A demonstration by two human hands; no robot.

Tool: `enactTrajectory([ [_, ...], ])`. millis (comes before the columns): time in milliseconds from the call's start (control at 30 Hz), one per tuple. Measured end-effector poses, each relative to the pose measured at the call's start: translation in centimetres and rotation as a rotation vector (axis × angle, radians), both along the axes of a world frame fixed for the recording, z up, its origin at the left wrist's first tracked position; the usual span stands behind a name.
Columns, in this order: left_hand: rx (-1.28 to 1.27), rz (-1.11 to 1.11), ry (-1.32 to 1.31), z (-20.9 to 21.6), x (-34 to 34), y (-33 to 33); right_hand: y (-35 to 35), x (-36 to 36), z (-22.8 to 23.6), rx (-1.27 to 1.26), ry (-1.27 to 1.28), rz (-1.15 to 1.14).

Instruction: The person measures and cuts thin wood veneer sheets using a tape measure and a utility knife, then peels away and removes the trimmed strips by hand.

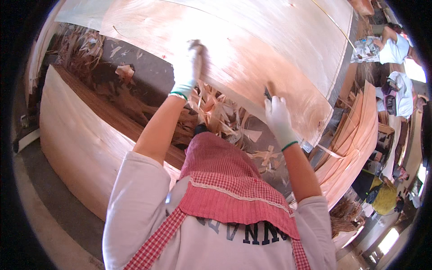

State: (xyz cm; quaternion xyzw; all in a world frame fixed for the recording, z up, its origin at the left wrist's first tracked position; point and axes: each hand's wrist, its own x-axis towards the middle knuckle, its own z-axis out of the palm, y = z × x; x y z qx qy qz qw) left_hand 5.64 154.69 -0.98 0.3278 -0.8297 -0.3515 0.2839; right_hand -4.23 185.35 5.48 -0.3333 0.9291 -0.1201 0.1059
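A large sheet of pale pinkish wood veneer (265,58) lies flat in front of me, brightly lit. Over its near edge is my left hand (185,72), in a white glove with a green cuff; motion smears its fingers, and whether it holds anything is unclear. A brown patch beside those fingers could be a shadow or a wood piece. Farther right, my gloved right hand (279,118) is closed on a small dark tool (267,93), knife-like in shape, its tip at the veneer. The rest of the tool is hidden by the fingers.
Torn veneer strips (220,112) heap up below the sheet's near edge. A stack of veneer (85,148) stands at my left, another stack (353,144) at my right. Farther right, people in light tops (396,49) are nearby. A thin strip (333,22) crosses the sheet's far right.
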Motion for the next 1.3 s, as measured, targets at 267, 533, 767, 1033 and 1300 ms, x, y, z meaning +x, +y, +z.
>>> enactTrajectory([
  [267, 0.462, 0.011, 0.558, -3.1, -0.3, -3.1, -18.7, 3.2, -0.7, 0.465, 0.104, 0.448],
  [533, -0.410, -0.004, -0.114, -1.1, 1.0, -2.9, -15.2, 1.8, -1.5, 0.297, -0.423, 0.210],
  [767, -0.439, 0.005, -0.112, -2.1, 0.7, -3.2, 15.7, -13.6, 3.7, 0.864, -0.035, 0.466],
  [1033, -0.134, -0.074, -0.315, 0.8, 0.5, -3.1, -20.7, -5.0, 1.6, 0.360, -0.127, 0.527],
  [1300, -0.070, -0.058, -0.435, 1.9, 0.3, -2.3, -13.6, -6.5, 0.2, 0.290, -0.028, 0.471],
])
